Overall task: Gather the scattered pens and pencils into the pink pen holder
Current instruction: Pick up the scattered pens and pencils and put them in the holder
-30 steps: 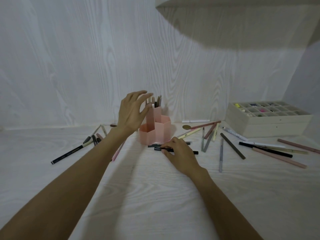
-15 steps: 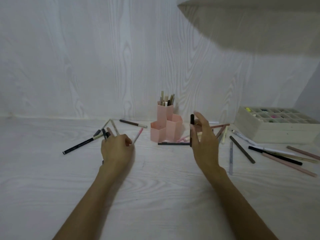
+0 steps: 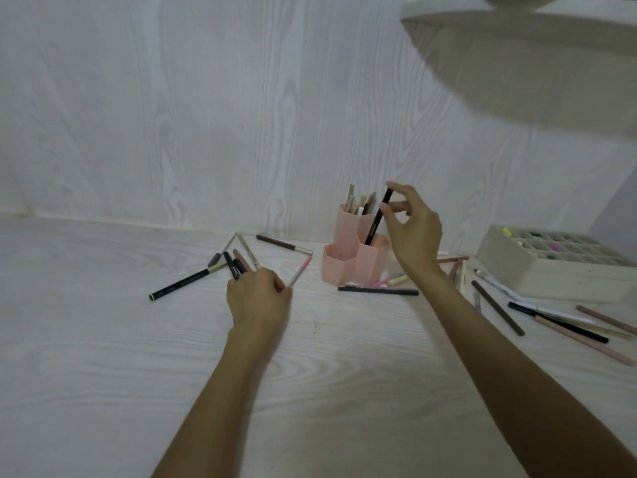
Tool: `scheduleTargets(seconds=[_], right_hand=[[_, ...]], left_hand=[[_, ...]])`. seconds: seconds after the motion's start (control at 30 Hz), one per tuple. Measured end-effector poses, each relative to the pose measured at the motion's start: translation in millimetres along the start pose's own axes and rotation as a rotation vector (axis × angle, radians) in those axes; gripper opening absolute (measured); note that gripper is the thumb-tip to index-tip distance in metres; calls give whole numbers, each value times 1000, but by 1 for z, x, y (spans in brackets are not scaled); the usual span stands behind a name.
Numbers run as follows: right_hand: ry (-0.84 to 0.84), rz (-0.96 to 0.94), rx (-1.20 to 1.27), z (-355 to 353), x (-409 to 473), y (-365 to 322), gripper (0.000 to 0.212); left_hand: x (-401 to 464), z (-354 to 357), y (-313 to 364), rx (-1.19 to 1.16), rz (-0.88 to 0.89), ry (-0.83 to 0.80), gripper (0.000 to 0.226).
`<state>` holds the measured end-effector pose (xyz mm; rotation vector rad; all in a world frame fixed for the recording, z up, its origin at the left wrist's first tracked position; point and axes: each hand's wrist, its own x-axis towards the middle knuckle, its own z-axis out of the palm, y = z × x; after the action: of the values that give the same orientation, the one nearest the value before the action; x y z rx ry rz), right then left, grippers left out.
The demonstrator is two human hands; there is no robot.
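The pink pen holder (image 3: 348,267) stands mid-table, made of three hexagonal cups; its tall back cup holds several pencils. My right hand (image 3: 412,232) pinches a black pen (image 3: 377,219) tilted over the holder, its lower tip inside the front right cup. My left hand (image 3: 256,298) rests on the table left of the holder, fingers closed on a pink-and-white pen (image 3: 299,276) that sticks out to the upper right. Several dark and beige pens (image 3: 238,263) lie fanned just beyond that hand. A black pen (image 3: 377,290) lies in front of the holder.
More pens and pencils (image 3: 558,322) lie scattered at the right. A pale compartment box (image 3: 551,277) with small items stands at the right edge. A long black pen (image 3: 182,282) lies far left. A wood-grain wall rises behind; a shelf (image 3: 517,46) overhangs the upper right.
My right hand lifted the black pen from the table up over the holder and lowered its tip into a cup. My left hand dropped from the holder to the pens at left.
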<state>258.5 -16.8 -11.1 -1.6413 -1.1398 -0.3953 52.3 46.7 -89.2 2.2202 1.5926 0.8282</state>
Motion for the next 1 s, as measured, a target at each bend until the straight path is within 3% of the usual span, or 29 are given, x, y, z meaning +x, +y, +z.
scheduleTargets(seconds=[0.13,0.3,0.53,0.6,0.73,1.0], right_hand=[[-141,40,-113,15,-10,3,35],[311,31,55,11,-1,-8,36],[504,50,151,7,33,-21,34],[367,62,97,10,36,-17,33],[-102,37,-89,24,24,-2,27],[-157,-199,-422,34,11,9,30]], left_hand=[[1,-1,1,-37,-6,-13,16],[1,-1,2,-49,-8,-16,16],[1,2,1,-84,-13,-4,17],[1,1,1,-88,-15,-11,17],[2,1,1,-87,-21,-28,17],[2,-1,2,-72,-10,-33,17]])
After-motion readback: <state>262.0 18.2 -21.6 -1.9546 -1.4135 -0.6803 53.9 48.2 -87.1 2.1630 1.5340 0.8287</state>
